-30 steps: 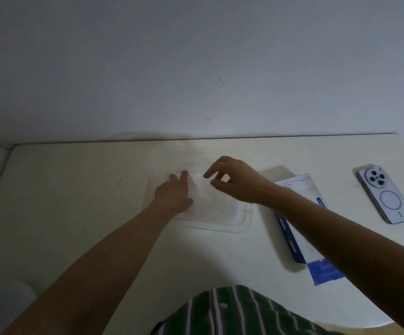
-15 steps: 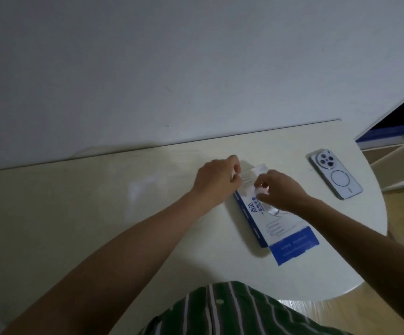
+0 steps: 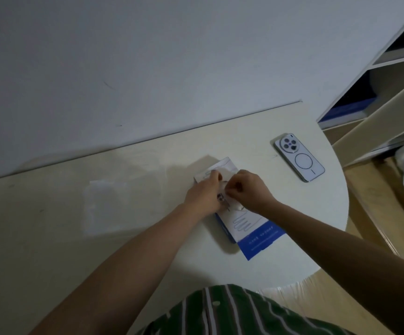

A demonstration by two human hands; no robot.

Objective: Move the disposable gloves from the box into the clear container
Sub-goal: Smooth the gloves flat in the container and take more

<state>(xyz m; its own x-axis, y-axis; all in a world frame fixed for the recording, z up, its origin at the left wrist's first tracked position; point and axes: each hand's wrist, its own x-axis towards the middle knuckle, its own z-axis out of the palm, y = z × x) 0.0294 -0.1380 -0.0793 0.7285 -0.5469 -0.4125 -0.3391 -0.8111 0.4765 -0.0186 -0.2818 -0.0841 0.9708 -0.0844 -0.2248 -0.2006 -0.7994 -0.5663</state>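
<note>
Moved: both hands have been brought from the clear container [image 3: 123, 204] over to the box [image 3: 247, 223].
Fingers: the box is gripped by the left hand [image 3: 203, 194]; a glove [image 3: 225, 188] is pinched by the right hand [image 3: 247, 189] at the opening.
Progress: a pale layer is seen in the container; more transfers are judged left.
Around: a phone [image 3: 299, 160] lies apart on the desk [image 3: 51, 238]; nothing is blocked.
</note>
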